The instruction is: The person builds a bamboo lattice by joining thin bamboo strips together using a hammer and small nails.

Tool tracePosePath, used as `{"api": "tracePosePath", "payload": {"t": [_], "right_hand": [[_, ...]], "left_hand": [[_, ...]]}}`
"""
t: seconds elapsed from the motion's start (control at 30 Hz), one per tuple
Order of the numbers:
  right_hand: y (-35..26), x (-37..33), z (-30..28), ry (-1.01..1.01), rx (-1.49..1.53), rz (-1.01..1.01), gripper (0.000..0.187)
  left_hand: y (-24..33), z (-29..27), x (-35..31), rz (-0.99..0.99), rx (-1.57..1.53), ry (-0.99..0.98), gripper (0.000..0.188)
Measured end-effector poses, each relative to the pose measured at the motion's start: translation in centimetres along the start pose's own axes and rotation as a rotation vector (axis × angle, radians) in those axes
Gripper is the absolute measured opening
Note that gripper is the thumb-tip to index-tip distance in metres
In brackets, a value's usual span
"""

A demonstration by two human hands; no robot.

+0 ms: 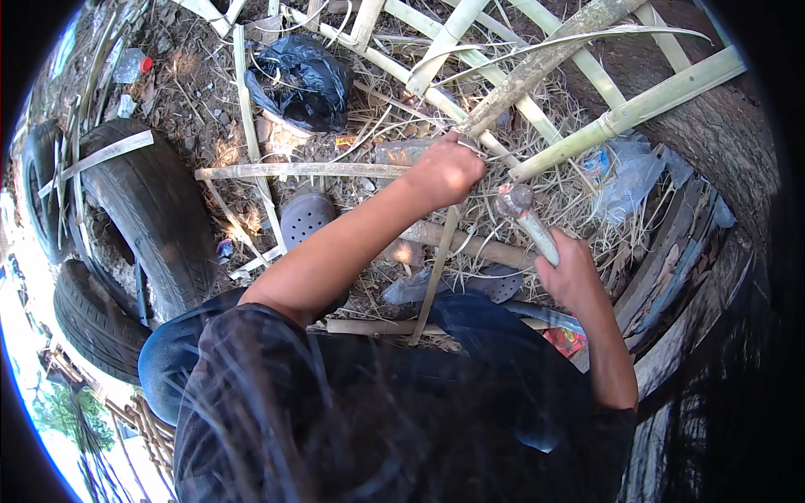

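My right hand (572, 270) is wrapped round the pale handle of a hammer (515, 201). The hammer's head lies close to the lower end of a split bamboo rail (633, 115). To its left my left hand (447, 171) is closed in a fist at the lower end of a brownish bamboo pole (545, 70). What its fingers grip is hidden. A thin bamboo slat (306, 170) runs in from the left and passes under my left forearm. Crossed green-white strips form a bamboo lattice (449, 46) beyond both hands.
Old tyres (155, 210) stand at the left. A black plastic bag (302, 82) lies beyond my left forearm. A grey clog (308, 220) shows beside that arm. Clear plastic sheeting (631, 178) and a thick tree trunk (713, 126) are at the right. Bamboo shavings litter the ground.
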State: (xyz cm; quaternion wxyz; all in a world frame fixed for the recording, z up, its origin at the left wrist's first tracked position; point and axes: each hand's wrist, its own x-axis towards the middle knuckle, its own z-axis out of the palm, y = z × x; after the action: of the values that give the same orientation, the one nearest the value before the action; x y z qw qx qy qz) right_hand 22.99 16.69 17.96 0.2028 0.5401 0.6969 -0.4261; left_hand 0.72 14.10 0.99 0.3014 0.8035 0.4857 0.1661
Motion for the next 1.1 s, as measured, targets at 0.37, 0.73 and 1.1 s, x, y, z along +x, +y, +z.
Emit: {"api": "tracePosePath", "payload": {"t": [0.37, 0.73, 1.1], "right_hand": [[0.7, 0.2, 0.4, 0.085, 0.061, -0.049, 0.028], [2.0, 1.5, 3.7, 0.164, 0.108, -0.145, 0.026], [3.1, 2.0, 3.3, 0.211, 0.165, -0.129, 0.022]], "left_hand": [[0.0, -1.2, -0.7, -0.087, -0.076, -0.063, 0.005], [-0.8, 0.1, -2.7, -0.041, -0.226, 0.147, 0.028], [-1.9, -4.1, -4.4, -0.122, 0.018, 0.065, 0.057]]}}
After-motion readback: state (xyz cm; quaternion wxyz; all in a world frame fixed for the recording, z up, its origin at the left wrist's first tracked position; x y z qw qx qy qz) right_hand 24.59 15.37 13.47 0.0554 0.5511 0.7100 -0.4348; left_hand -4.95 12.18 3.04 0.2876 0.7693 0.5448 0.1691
